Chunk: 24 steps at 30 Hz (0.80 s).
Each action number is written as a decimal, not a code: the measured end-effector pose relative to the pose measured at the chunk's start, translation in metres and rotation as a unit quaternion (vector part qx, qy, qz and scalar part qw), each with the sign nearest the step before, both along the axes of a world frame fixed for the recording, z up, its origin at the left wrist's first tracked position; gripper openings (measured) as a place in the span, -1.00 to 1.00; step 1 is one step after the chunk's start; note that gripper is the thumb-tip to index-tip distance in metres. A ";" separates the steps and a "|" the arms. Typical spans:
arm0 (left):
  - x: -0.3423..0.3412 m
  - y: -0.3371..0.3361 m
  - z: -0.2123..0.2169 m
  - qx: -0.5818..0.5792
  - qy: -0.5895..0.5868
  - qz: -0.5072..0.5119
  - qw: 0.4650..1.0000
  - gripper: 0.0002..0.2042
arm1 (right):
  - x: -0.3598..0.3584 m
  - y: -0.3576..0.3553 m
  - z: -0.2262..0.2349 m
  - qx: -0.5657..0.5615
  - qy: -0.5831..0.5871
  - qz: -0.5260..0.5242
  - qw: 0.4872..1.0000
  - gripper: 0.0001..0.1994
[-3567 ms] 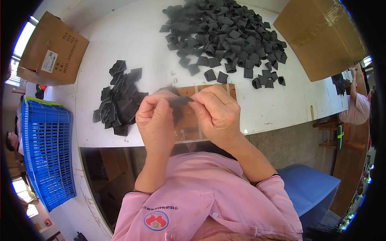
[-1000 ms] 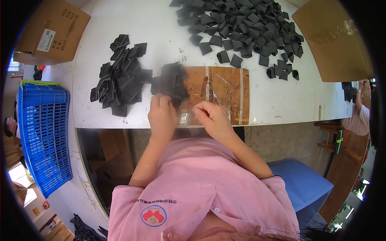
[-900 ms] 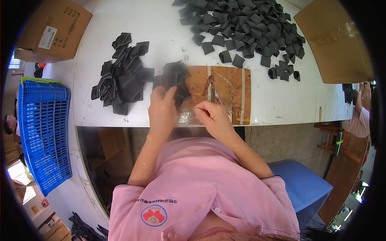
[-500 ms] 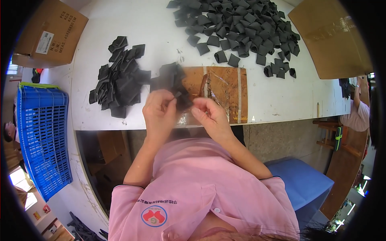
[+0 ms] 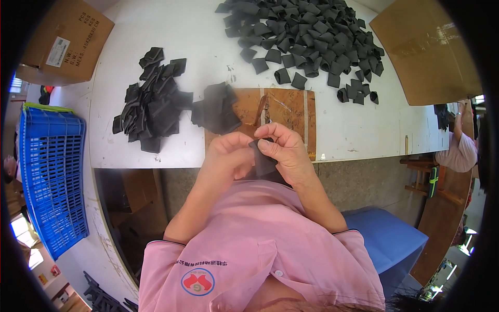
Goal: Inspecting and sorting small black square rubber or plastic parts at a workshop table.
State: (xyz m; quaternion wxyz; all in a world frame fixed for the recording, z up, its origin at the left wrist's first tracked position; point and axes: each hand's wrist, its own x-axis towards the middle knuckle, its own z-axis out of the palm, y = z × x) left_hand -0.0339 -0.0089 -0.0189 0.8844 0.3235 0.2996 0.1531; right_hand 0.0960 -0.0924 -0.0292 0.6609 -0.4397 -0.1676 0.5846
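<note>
A dark piece of black fabric (image 5: 265,163) hangs in front of my chest, just off the table's front edge. My right hand (image 5: 289,155) pinches its upper end between thumb and fingers. My left hand (image 5: 228,156) is closed at the piece's left edge, its fingertips partly hidden. Just beyond my left hand, a small stack of black fabric pieces (image 5: 215,110) lies partly over a worn brown board (image 5: 291,122). A larger heap of flat black pieces (image 5: 153,106) spreads to its left.
A big mound of black fabric loops (image 5: 306,39) covers the far middle of the white table (image 5: 358,135). Cardboard boxes stand at far left (image 5: 67,47) and far right (image 5: 426,52). A blue crate (image 5: 54,177) is at left, a blue stool (image 5: 387,239) at right.
Both hands have drawn back from the small stack toward my body. One black fabric piece is now held between them, apart from the stack.
</note>
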 end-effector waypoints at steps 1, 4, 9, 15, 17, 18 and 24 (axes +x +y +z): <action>0.000 0.000 0.001 0.060 0.048 0.007 0.997 -0.94 | -0.001 0.000 0.002 0.000 0.000 -0.001 1.000 -0.82; 0.004 -0.006 0.000 0.197 0.141 0.050 0.969 -0.96 | -0.002 0.001 0.006 -0.125 -0.386 -0.061 0.912 -0.80; 0.011 -0.014 -0.001 0.314 0.195 0.101 0.924 -0.93 | -0.010 0.000 0.003 0.044 -0.660 -0.131 0.738 -0.78; 0.017 -0.016 0.002 0.241 0.167 0.085 0.952 -0.93 | -0.013 0.007 0.001 0.091 -0.763 -0.146 0.623 -0.84; 0.019 -0.020 -0.023 0.475 0.226 0.180 0.831 -0.94 | -0.015 0.010 -0.002 0.072 -0.828 -0.092 0.548 -0.84; 0.020 -0.020 -0.025 0.476 0.226 0.181 0.831 -0.94 | -0.015 0.012 -0.004 0.073 -0.828 -0.093 0.548 -0.84; 0.025 -0.008 -0.003 0.246 0.162 0.228 0.928 -0.94 | -0.004 0.019 -0.014 0.074 -0.790 -0.160 0.587 -0.88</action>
